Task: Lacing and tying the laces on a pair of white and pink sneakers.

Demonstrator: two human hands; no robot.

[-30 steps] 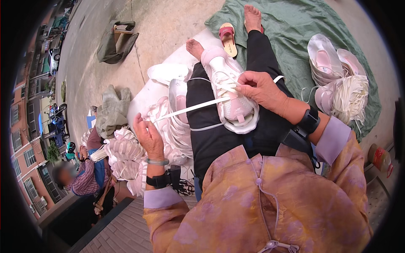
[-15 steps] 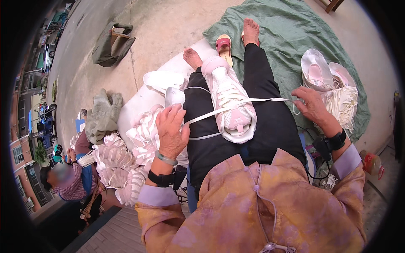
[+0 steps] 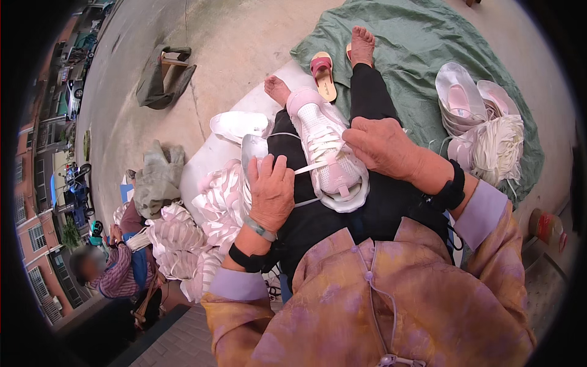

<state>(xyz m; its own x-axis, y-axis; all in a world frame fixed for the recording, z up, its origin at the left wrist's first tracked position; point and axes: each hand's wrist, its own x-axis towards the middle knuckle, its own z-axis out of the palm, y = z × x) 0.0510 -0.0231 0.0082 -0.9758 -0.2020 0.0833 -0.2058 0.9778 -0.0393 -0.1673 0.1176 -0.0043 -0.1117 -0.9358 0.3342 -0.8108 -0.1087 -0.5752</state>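
A pink and white sneaker upper (image 3: 331, 131) lies across my lap, its toe pointing away from me. White shoelace (image 3: 312, 166) crosses it in rows and runs left from the eyelets to my left hand (image 3: 269, 192). That hand is closed around the lace, beside the upper's left edge. On the other side, my right hand (image 3: 382, 147) is pinched at the upper's right eyelet row, seemingly on lace; its fingertips are partly hidden. A thin pale cord (image 3: 307, 202) lies beside the upper's lower left.
Laced uppers (image 3: 177, 238) are heaped at my left, near a white stacked piece (image 3: 240, 126). At right, more uppers (image 3: 460, 98) and a lace bundle (image 3: 498, 147) rest on a green sheet (image 3: 422, 37). A plastic bottle (image 3: 546, 229) stands lower right. Another person (image 3: 122, 269) sits at far left.
My right hand has come in from the right to the upper's edge. My left hand has shifted right, and the lace between my hands no longer stretches wide across the upper.
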